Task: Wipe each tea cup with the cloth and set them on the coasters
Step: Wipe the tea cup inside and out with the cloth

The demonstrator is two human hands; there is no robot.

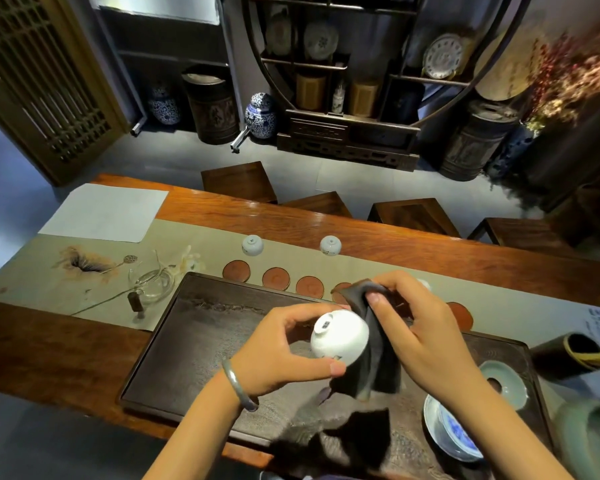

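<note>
The left hand (278, 348) holds a white tea cup (340, 337) on its side above the dark tray (174, 341). The right hand (423, 327) pinches the dark cloth (374, 358) against the cup. Round coasters (276, 278) sit behind on the table (59, 351).

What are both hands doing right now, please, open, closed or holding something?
Left hand: holding the white tea cup, tipped on its side.
Right hand: gripping the dark cloth against the cup.
</note>
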